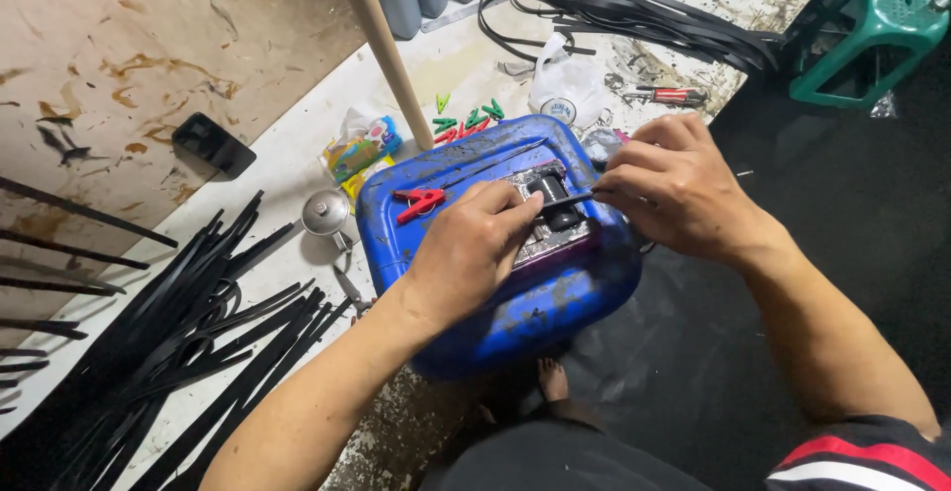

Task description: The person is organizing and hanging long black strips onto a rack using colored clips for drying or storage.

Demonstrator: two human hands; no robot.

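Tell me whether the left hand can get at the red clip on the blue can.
Probably yes: the red clip lies uncovered on the blue can, just beside the left hand, with nothing between them.

Blue jerrycan [555, 303]: glossy plastic, scuffed and smeared dark. On it, a red plastic clip [420, 202] and a worn metal plate [551, 238]. Black strips [198, 342] look like matt rubber. Wooden pole [384, 45], smooth and pale. Green stool [872, 30], shiny plastic. Board [119, 55]: stained plywood.
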